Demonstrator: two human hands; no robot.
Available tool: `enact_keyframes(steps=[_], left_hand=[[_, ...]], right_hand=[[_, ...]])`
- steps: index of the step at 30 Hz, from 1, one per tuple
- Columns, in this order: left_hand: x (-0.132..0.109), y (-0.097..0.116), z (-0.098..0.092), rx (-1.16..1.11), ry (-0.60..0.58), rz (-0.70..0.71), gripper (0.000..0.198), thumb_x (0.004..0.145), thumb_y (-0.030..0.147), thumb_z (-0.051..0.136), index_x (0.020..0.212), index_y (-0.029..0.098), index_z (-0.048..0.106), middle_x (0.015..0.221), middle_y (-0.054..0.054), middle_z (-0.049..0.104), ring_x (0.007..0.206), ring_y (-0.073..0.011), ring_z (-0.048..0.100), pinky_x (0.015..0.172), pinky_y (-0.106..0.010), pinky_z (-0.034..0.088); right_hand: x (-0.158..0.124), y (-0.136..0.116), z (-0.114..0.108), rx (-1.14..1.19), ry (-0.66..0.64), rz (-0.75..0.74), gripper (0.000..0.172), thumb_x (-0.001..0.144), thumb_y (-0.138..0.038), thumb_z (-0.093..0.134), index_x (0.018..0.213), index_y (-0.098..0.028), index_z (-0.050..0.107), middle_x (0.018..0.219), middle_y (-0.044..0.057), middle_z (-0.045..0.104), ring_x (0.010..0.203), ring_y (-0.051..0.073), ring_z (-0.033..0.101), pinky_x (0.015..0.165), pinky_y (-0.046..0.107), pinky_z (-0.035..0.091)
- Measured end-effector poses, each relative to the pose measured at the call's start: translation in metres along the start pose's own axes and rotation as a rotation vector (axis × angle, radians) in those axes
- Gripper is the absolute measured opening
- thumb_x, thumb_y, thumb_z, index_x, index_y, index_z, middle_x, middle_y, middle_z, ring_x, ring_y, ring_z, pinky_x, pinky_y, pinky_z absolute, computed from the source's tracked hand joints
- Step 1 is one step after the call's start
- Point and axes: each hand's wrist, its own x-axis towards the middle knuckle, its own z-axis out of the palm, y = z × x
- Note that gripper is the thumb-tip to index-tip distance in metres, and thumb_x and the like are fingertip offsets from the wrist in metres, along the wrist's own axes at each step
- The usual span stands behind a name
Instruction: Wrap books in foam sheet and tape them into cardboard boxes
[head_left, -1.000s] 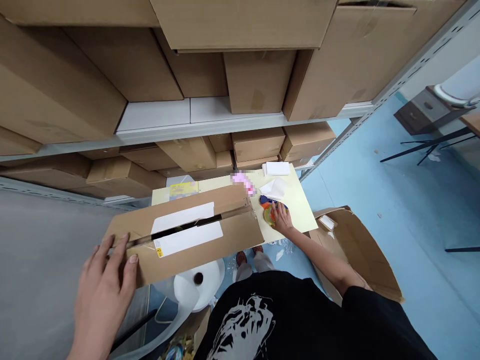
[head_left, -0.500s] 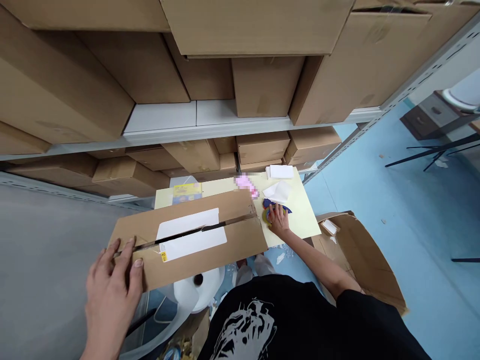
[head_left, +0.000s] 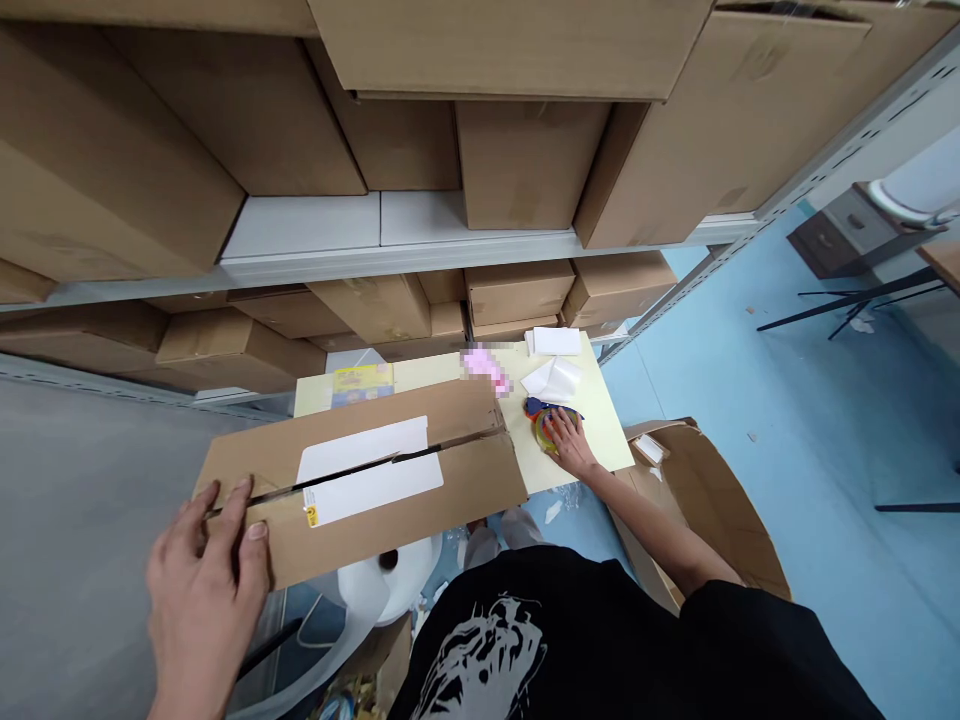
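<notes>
A long closed cardboard box (head_left: 360,555) lies tilted across the table, with a white label (head_left: 375,470) and a dark strip of tape along its top seam. My left hand (head_left: 214,570) rests on the left end of the box, its fingers spread over the top. On the right of the table, my right hand (head_left: 571,440) curls over a tape dispenser (head_left: 546,432), blue with a yellowish roll. The fingers partly cover the dispenser.
Pale table (head_left: 611,445) holds white papers (head_left: 553,378), a blurred pink item (head_left: 486,368) and a yellow-blue packet (head_left: 362,384). Boxes fill the shelves (head_left: 480,262) ahead. An open carton (head_left: 712,500) stands right; a white wrap roll (head_left: 405,575) is below.
My right hand has shifted slightly right over the tape dispenser, leaving more of its roll showing. My left hand stays on the box end. The whole view has shifted a little.
</notes>
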Motion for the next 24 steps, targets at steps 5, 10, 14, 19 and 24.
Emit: enact_keyframes(steps=[5,10,14,19,24], left_hand=[[0.003,0.003,0.000,-0.003,-0.005,-0.029,0.051,0.092,0.037,0.034,0.142,0.025,0.037,0.147,-0.009,0.035,0.135,-0.0310,0.033,0.109,-0.052,0.028],[0.005,0.002,-0.001,-0.022,0.001,-0.029,0.051,0.092,0.037,0.034,0.142,0.026,0.037,0.148,-0.008,0.035,0.134,-0.0323,0.034,0.109,-0.054,0.029],[0.004,0.001,-0.001,0.000,-0.008,-0.006,0.052,0.091,0.036,0.034,0.142,0.023,0.037,0.148,-0.008,0.034,0.134,-0.0325,0.034,0.109,-0.055,0.030],[0.007,0.012,-0.010,0.074,0.072,0.077,0.061,0.090,0.036,0.038,0.147,0.023,0.021,0.152,-0.006,0.027,0.136,-0.0311,0.031,0.113,-0.057,0.024],[-0.001,0.035,-0.037,0.127,0.101,0.076,0.061,0.090,0.028,0.038,0.146,0.033,0.014,0.156,0.002,0.018,0.137,-0.0344,0.025,0.102,-0.065,0.031]], right_hand=[[-0.012,0.021,-0.001,0.016,-0.056,-0.156,0.074,0.075,-0.022,0.063,0.141,-0.007,0.033,0.146,0.018,0.036,0.141,0.031,0.018,0.114,0.050,0.015],[-0.021,0.042,0.003,0.021,-0.096,-0.190,0.057,0.084,-0.004,0.038,0.140,-0.011,0.037,0.130,0.014,0.055,0.129,0.024,0.042,0.111,0.049,0.026],[-0.017,0.051,0.009,0.040,-0.125,-0.192,0.051,0.087,0.000,0.029,0.134,-0.013,0.045,0.115,0.011,0.063,0.117,0.020,0.052,0.109,0.046,0.031],[-0.014,0.050,0.009,0.077,-0.133,-0.216,0.047,0.088,-0.001,0.030,0.127,-0.018,0.051,0.107,0.007,0.065,0.111,0.018,0.055,0.109,0.045,0.032],[-0.014,0.039,-0.006,0.103,-0.107,-0.264,0.041,0.086,-0.012,0.043,0.127,-0.014,0.052,0.119,0.011,0.061,0.121,0.023,0.048,0.112,0.047,0.026]])
